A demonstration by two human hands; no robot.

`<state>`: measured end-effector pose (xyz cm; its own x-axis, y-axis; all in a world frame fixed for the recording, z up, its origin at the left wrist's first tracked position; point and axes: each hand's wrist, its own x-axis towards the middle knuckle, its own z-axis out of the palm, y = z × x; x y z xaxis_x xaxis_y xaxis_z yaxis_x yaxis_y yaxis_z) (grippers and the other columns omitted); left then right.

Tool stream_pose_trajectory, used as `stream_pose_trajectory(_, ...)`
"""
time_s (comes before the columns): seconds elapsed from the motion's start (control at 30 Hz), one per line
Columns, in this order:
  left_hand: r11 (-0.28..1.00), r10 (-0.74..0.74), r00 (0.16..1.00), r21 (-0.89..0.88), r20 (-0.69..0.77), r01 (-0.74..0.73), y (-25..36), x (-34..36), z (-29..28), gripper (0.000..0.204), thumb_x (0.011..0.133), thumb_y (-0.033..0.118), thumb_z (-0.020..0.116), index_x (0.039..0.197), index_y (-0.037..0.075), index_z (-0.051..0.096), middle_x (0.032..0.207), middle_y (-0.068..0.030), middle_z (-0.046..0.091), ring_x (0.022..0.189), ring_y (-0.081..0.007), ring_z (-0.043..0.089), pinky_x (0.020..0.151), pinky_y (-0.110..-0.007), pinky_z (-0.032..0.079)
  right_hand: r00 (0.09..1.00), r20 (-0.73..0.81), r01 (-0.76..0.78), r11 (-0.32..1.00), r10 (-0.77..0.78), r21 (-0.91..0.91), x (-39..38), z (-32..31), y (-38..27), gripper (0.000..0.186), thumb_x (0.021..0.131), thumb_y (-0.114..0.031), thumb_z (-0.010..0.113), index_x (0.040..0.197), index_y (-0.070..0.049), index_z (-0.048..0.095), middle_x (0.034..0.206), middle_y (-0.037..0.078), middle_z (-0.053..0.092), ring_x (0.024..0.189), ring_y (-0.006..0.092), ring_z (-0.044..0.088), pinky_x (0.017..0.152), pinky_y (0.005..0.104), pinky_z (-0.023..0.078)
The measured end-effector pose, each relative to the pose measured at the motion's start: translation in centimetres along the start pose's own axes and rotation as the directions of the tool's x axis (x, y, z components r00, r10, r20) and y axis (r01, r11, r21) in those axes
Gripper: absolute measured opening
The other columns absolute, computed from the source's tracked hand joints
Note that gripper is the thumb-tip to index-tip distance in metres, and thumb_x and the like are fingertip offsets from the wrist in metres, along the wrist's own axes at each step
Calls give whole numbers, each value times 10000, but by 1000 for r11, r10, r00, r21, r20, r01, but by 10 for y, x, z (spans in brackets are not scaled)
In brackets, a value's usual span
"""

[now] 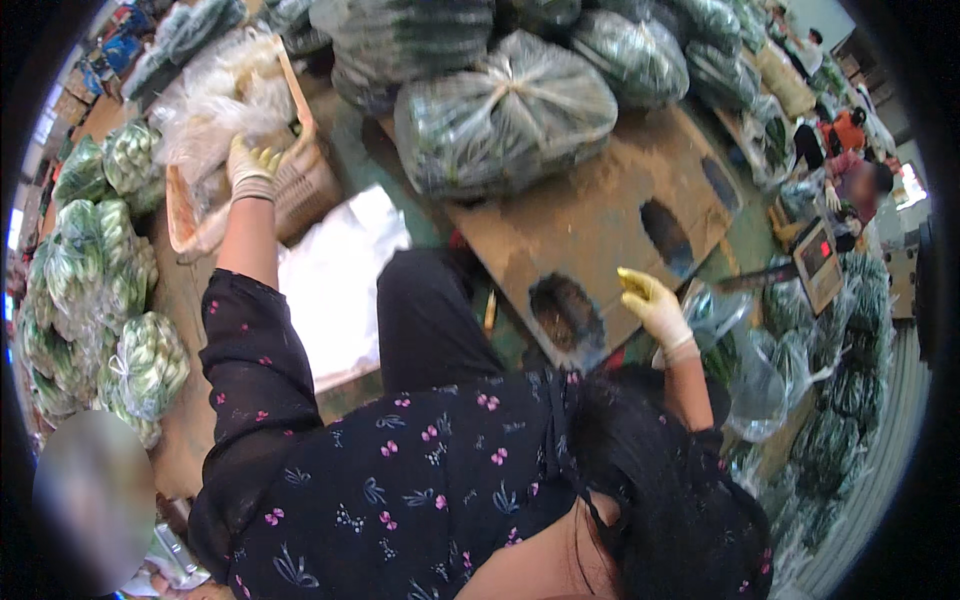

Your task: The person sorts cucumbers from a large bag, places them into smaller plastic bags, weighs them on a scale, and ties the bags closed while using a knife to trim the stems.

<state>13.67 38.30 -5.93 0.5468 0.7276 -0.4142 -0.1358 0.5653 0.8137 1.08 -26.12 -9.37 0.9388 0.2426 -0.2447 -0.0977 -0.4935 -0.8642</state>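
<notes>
My left hand (254,168), in a pale glove, reaches over a light-coloured plastic crate (318,188) at the upper left. Its fingers are apart and slightly bent against loose clear plastic bags (222,118) heaped in the crate; no bag is visibly gripped. My right hand (655,310), also gloved, hovers open with nothing in it. Below and beside it lies a brown cardboard sheet (590,215) with dark oval holes. A large clear bag packed with dark green produce (505,115) rests on the sheet's far end. A white sheet (345,285) lies between the crate and my leg.
Bagged pale-green vegetables (85,265) are piled at the left. More full bags (410,40) are stacked at the back. To the right stand a scale display (818,262) and clear bags of greens (755,370). Co-workers (860,190) are at the far right.
</notes>
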Motion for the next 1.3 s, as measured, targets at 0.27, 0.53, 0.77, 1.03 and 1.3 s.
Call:
stream_pose_trajectory(0.27,911,-343,712,32,612,411,-117,-178,35,251,802,213,640,967,41,563,996,-131,583,903,-269,578,803,-402,502,981,115,-168,982,158,81,-16,3,8,425,824,-39,605,1239,-20,513,1121,74,590,1032,139,544,912,260,420)
stream_pose_trajectory(0.53,906,-396,626,175,672,386,-173,-249,94,254,840,220,598,1014,37,578,984,-129,602,915,-257,589,824,-408,493,981,114,-180,962,159,204,-24,-6,5,414,834,-25,587,1241,-23,512,1119,63,585,1025,135,540,920,251,408)
stream_pose_trajectory(0.77,788,-464,627,616,625,-30,-268,-271,36,159,853,187,501,814,65,595,707,-55,597,618,-177,563,554,-307,450,988,0,-142,925,151,353,-33,-40,30,396,841,-8,555,1235,-9,510,1165,71,565,1066,148,529,943,263,392)
stream_pose_trajectory(1.03,-391,-908,389,647,-155,-655,-369,-212,-47,363,785,373,559,827,31,672,735,-155,642,588,-259,590,565,-365,474,940,-165,-188,858,298,477,-25,-63,77,372,833,-8,577,1201,7,528,1131,81,590,1034,145,554,915,254,415)
stream_pose_trajectory(1.3,-296,-951,307,214,21,-931,-429,-231,-42,410,804,287,503,1158,102,594,1178,-164,576,1076,-321,551,926,-357,424,929,-169,-258,905,328,338,-24,-57,88,429,829,-24,600,1247,-49,509,1083,66,591,996,125,549,887,248,434)
